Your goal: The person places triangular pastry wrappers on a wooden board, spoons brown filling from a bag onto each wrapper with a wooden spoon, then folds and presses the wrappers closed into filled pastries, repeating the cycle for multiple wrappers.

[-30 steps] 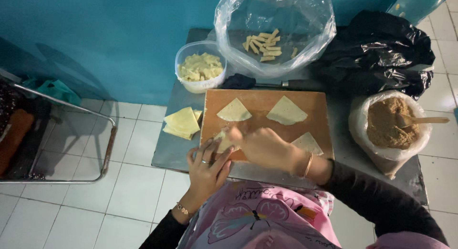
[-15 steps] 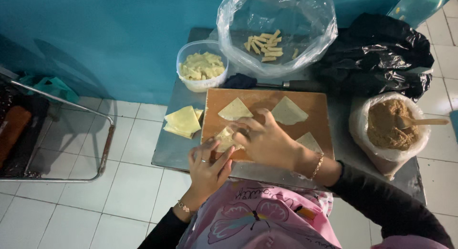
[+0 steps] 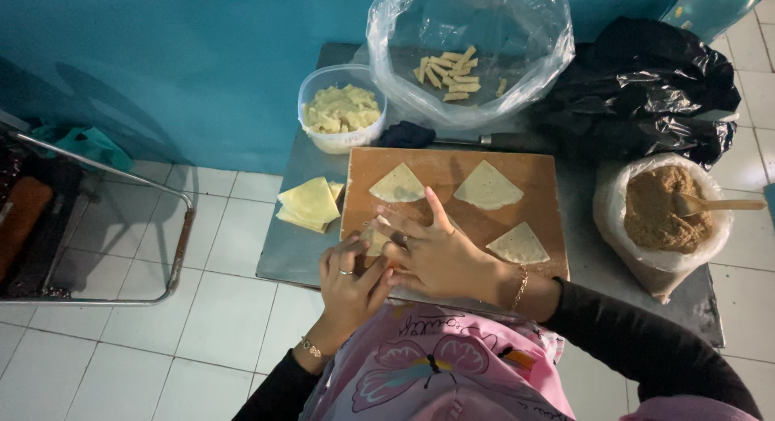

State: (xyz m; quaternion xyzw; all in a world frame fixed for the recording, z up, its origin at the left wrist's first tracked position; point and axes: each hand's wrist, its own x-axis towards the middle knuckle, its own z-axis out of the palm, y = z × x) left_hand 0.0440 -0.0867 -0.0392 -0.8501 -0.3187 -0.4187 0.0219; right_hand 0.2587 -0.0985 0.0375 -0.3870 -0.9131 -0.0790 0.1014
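Here, right hand [image 3: 432,255] flat on wrapper [image 3: 376,242].

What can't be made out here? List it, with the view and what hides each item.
Head view only:
- Pale wrapper piece on the wooden board: mostly hidden under the right hand and left hand.
- Knife: blade covered by a dark cloth.
- Black bag: contents hidden by its own plastic.
- Spoon: bowl buried in brown filling.
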